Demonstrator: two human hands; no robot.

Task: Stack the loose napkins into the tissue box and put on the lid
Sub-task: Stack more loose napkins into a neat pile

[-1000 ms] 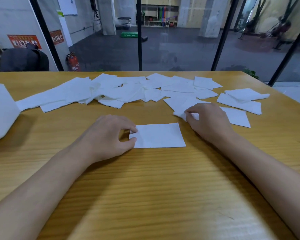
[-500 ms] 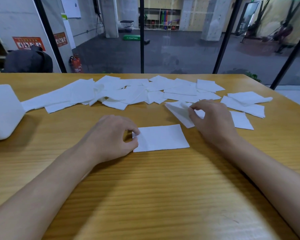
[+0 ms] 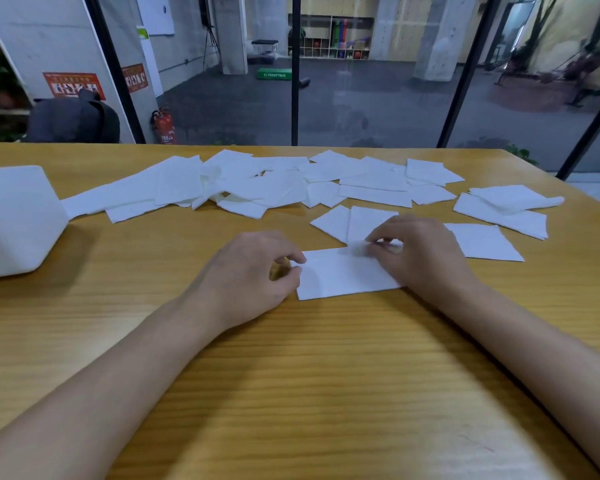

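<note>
Pinching the flat napkin's (image 3: 340, 275) left edge between thumb and forefinger, left hand (image 3: 253, 271) rests on the table (image 3: 291, 393). Right hand (image 3: 420, 254), fingers curled, pinches a second napkin (image 3: 361, 223) at the first's far edge. Loose napkins (image 3: 257, 181) lie beyond; tissue box (image 3: 11, 220) far left, well apart. Open wood toward the near edge.

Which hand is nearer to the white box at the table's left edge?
Left. The left hand is to the right of the white box, apart from it; the right hand lies farther right.

White "PLYOSOFTBOX" lettering on the distant green box (image 3: 273, 74); print on the red wall posters (image 3: 71, 85) too blurred
</note>
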